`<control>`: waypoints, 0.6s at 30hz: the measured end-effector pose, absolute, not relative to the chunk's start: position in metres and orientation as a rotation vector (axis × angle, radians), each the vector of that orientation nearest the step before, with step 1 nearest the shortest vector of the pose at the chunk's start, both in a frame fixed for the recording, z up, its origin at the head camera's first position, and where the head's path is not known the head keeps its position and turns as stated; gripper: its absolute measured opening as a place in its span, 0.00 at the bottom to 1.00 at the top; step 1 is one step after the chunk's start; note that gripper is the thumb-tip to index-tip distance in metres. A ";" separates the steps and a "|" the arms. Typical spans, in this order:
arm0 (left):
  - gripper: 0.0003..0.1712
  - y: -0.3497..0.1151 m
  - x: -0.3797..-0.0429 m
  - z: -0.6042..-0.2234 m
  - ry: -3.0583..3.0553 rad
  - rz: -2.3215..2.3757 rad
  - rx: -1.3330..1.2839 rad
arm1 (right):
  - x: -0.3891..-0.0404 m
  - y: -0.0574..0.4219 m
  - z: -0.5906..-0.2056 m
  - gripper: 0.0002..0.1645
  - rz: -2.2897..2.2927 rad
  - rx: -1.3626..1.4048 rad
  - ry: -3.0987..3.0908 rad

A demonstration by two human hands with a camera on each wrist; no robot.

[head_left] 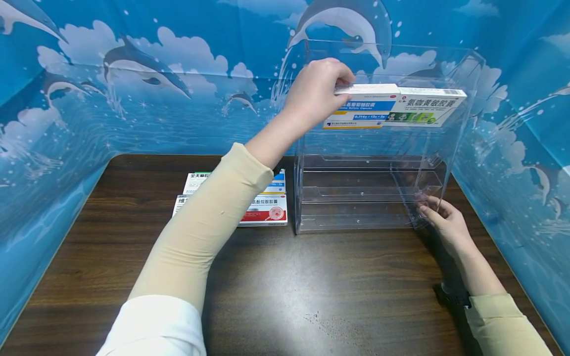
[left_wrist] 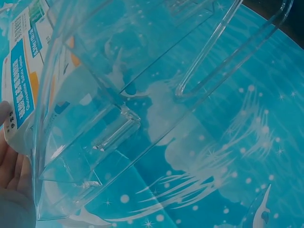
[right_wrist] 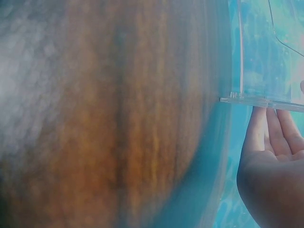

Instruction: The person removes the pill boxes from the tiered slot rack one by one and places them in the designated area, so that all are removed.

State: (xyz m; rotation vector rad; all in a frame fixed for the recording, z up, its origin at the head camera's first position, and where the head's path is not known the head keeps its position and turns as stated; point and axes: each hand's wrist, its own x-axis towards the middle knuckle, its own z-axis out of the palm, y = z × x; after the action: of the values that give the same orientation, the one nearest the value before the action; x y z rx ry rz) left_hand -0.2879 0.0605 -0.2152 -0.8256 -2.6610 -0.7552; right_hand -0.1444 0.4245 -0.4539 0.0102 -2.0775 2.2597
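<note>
A clear acrylic display rack (head_left: 356,225) with several tiers stands upright on the table. At its top tier my left hand (head_left: 318,91) grips the left end of a white, blue and yellow medicine box (head_left: 360,111). Touching that box on the right, a white and green medicine box (head_left: 427,106) leans in the same tier. The left wrist view shows the blue-labelled box (left_wrist: 23,90) through the clear plastic, fingers at its edge. Low on the rack's right side, my right hand (head_left: 447,227) pinches the side wall (right_wrist: 266,102), several fingers on its outer face.
Left of the rack, a white and red medicine box (head_left: 267,210) lies with several others on the dark wood table (head_left: 311,287), partly hidden by my left arm. A blue dolphin-print curtain (head_left: 178,99) closes off the back and sides.
</note>
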 end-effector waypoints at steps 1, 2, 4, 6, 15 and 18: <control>0.19 0.060 -0.288 -0.215 -2.661 -0.756 -0.826 | -0.144 0.424 -0.454 0.22 2.259 0.008 -2.079; 0.19 0.060 -0.288 -0.215 -2.662 -0.756 -0.825 | -0.145 0.424 -0.454 0.22 2.252 0.008 -2.085; 0.19 0.060 -0.288 -0.215 -2.666 -0.759 -0.822 | -0.145 0.424 -0.454 0.22 2.249 0.008 -2.088; 0.19 0.061 -0.288 -0.215 -2.668 -0.761 -0.818 | -0.145 0.424 -0.454 0.22 2.248 0.009 -2.087; 0.18 0.063 -0.288 -0.213 -2.653 -0.785 -0.838 | -0.144 0.425 -0.456 0.22 2.270 0.020 -2.060; 0.19 0.063 -0.288 -0.213 -2.644 -0.796 -0.847 | -0.144 0.424 -0.456 0.22 2.266 0.020 -2.062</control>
State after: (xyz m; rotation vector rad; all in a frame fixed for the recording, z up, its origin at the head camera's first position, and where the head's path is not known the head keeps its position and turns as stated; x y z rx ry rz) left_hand -0.2881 0.0631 -0.2133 -0.8472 -2.6444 -0.7959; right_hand -0.1444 0.4239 -0.4560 0.0204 -2.0622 2.2659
